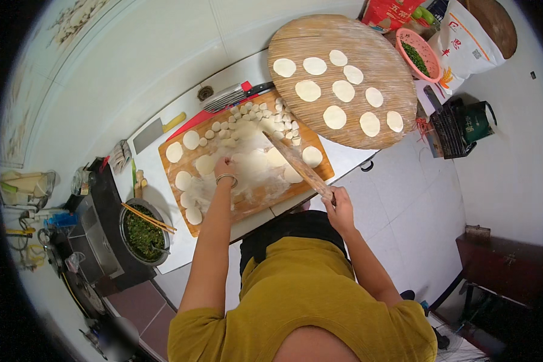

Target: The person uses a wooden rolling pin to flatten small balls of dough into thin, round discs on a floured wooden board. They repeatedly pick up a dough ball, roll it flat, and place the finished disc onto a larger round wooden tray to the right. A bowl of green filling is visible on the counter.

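Note:
A floury wooden rolling pin slants over the right part of the wooden board, its near end wrapped in my right hand. My left hand, with a bangle at the wrist, reaches to the middle of the board. Its fingers are drawn together beside a round dough wrapper; whatever they pinch is hidden. Loose white flour covers the board's middle. Small dough pieces cluster along the far edge. Several rolled wrappers lie at the left side, and another wrapper lies at the right.
Several wrappers sit on a round slatted mat at back right. Behind the board lie a slotted-looking cleaver and another knife. At left stands a bowl of chopped green filling with chopsticks. A pink basket holds chopped greens.

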Available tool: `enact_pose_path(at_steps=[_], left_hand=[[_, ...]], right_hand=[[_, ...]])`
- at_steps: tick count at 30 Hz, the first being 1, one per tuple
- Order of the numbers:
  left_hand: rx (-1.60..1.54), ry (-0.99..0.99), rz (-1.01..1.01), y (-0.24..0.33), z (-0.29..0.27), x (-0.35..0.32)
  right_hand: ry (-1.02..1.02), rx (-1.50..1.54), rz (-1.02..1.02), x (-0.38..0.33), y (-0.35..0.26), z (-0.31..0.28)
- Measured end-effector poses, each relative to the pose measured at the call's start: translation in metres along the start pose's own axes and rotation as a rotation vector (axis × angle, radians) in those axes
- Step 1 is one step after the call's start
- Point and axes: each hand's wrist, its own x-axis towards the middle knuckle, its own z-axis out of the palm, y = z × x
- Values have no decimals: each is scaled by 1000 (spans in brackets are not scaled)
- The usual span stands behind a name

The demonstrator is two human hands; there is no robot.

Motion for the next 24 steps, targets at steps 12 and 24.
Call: enact_pose_path(at_steps=[12, 24], left_hand=[[-1150, -232, -37, 96, -18, -60], [-1198, -786, 23, 348, 88, -88]], right_hand=[[62, 170, 12, 12, 47, -59], [302, 171, 124, 8, 100, -127]])
